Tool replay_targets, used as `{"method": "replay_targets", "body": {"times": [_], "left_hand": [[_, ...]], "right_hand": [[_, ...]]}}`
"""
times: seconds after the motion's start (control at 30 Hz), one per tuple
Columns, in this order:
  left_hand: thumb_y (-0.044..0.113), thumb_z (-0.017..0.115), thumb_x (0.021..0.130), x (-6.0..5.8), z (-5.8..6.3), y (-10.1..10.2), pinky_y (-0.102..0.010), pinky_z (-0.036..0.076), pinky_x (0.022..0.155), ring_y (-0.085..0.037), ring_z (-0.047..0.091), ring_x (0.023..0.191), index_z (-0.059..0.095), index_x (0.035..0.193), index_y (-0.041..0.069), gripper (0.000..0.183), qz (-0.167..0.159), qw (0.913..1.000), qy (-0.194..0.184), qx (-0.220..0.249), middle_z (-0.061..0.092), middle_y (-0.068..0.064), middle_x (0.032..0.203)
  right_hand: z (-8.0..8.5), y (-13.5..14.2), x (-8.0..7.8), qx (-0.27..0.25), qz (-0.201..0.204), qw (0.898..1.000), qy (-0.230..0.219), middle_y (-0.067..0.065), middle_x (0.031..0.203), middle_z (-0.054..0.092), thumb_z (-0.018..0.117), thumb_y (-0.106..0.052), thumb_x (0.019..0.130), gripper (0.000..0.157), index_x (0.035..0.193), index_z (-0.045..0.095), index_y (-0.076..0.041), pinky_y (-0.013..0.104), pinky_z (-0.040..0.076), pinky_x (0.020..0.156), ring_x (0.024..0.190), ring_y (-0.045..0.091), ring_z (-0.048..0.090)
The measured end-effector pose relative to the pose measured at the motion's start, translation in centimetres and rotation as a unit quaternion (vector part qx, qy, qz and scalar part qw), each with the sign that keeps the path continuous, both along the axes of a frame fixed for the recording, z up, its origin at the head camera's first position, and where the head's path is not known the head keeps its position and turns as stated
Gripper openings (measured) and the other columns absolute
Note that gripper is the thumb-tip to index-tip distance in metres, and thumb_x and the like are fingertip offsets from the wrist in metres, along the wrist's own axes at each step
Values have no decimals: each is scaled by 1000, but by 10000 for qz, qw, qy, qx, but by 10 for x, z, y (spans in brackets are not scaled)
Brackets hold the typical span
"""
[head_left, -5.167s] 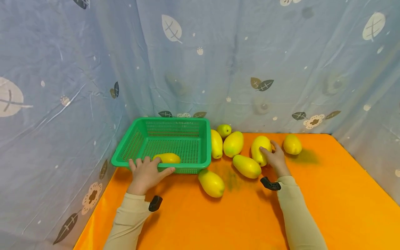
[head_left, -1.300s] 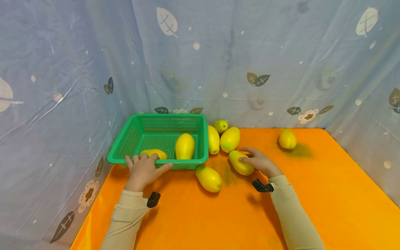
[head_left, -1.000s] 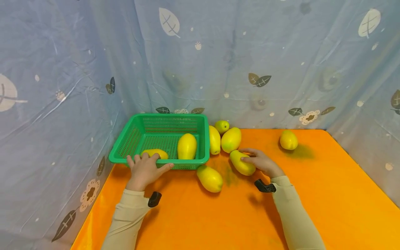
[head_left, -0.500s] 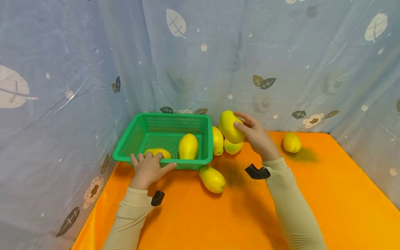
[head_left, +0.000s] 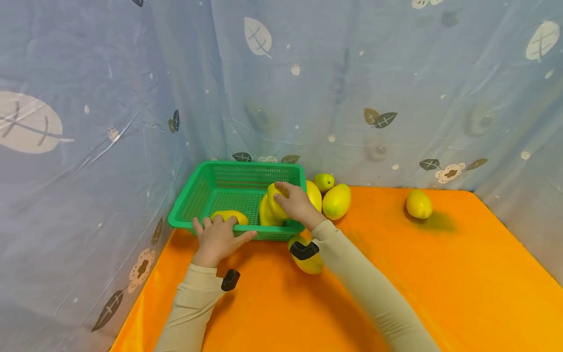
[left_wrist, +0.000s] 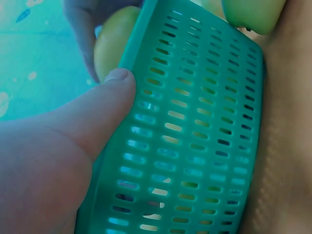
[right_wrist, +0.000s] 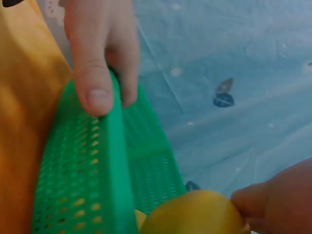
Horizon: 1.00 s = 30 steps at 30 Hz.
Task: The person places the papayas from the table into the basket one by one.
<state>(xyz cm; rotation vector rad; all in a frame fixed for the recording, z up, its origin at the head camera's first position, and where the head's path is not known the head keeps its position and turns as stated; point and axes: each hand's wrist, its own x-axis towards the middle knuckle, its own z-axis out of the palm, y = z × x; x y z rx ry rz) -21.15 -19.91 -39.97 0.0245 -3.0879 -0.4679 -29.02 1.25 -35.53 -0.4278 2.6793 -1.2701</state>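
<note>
My left hand (head_left: 216,243) grips the near rim of a green plastic basket (head_left: 206,171), thumb outside and fingers over the inside. In the right wrist view that thumb lies on the basket wall (right_wrist: 78,161). My right hand (head_left: 300,204) holds a yellow mango (head_left: 276,201) inside the basket's right end. Beneath it a second mango (head_left: 266,215) lies in the basket, partly covered. A third mango (head_left: 229,216) rests by the near wall, close to my left fingers. In the left wrist view the held mango (left_wrist: 114,41) shows beyond the rim.
Against the basket's right side sits a mango (head_left: 314,195), with a greenish one (head_left: 324,182) and another (head_left: 337,202) beside it. One mango (head_left: 310,264) lies in front, partly behind my right wrist. Another (head_left: 419,204) stands far right on the orange cloth (head_left: 462,274). Patterned curtains (head_left: 308,98) enclose the table.
A mango stood in the basket's right side after the oldest frame. My right hand has since lifted another from the cloth and carried it left over the basket. My left hand stays on the rim.
</note>
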Motion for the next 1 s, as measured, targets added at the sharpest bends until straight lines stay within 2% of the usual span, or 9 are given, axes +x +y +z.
{"method": "replay_targets", "body": {"times": [0.1, 0.2, 0.3, 0.4, 0.53, 0.63, 0.8, 0.9, 1.0], "left_hand": [[70, 63, 89, 0, 0, 2, -81, 0, 115, -59, 38, 126, 62, 138, 11, 76, -7, 10000, 46, 5, 57, -28, 126], [70, 62, 89, -1, 2, 3, -81, 0, 115, -59, 39, 126, 63, 138, 11, 76, -10, 10000, 76, 2, 57, -28, 126], [70, 62, 89, -2, 3, 2, -80, 0, 115, -59, 39, 126, 62, 138, 10, 77, 1, 10000, 98, -2, 57, -28, 126], [70, 62, 90, -2, 2, 1, -80, 1, 115, -58, 39, 127, 63, 137, 11, 76, 9, 9999, 113, -10, 58, -27, 126], [70, 62, 90, -2, 0, 1, -81, 1, 115, -58, 38, 128, 62, 138, 11, 76, 12, 10000, 77, 22, 57, -27, 127], [69, 63, 90, -1, -1, 1, -81, 1, 115, -59, 37, 129, 62, 138, 11, 76, 4, 10000, 70, 32, 57, -28, 127], [69, 63, 90, -1, -1, 1, -82, 1, 115, -60, 38, 127, 62, 138, 10, 76, -27, 10000, 81, 22, 57, -28, 125], [69, 62, 90, 0, 0, 1, -82, 1, 115, -59, 38, 127, 62, 138, 10, 76, -18, 10000, 60, 14, 57, -28, 125], [69, 62, 90, 0, 1, 0, -82, 1, 115, -59, 37, 128, 62, 137, 10, 76, -15, 10000, 47, 15, 57, -28, 124]], "right_hand": [[-5, -6, 2, 270, -87, 9993, 233, 20, 146, 57, 51, -25, 108, 50, 156, 42, -12, 33, 46, 71, 96, 32, 63], [-9, -9, 5, 421, -165, 9985, 325, 25, 134, 61, 53, -25, 107, 50, 154, 42, -12, 34, 48, 73, 91, 32, 60], [-12, -12, 8, 628, -99, 9978, 184, 26, 136, 56, 56, -25, 106, 52, 153, 40, -12, 41, 52, 88, 111, 34, 60], [-15, -16, 9, 862, 47, 9963, 3, 26, 147, 49, 60, -25, 104, 55, 153, 40, -10, 48, 49, 102, 131, 37, 51], [-19, -17, 8, 919, 158, 9955, -180, 24, 155, 44, 62, -23, 103, 60, 156, 38, -8, 52, 44, 112, 146, 39, 40], [-21, -17, 8, 832, 167, 9962, -211, 24, 156, 44, 63, -22, 102, 61, 156, 37, -9, 53, 44, 112, 147, 39, 39], [-22, -13, 8, 606, 185, 9980, -84, 23, 152, 50, 62, -21, 103, 58, 155, 40, -9, 48, 50, 97, 130, 37, 55], [-18, -5, 11, 196, 175, 9996, -58, 19, 156, 47, 61, -23, 103, 57, 155, 41, -12, 48, 52, 97, 128, 37, 57], [-7, 13, 14, -314, 62, 9995, -40, 19, 159, 42, 61, -26, 103, 56, 155, 41, -16, 51, 53, 102, 131, 40, 57]]}}
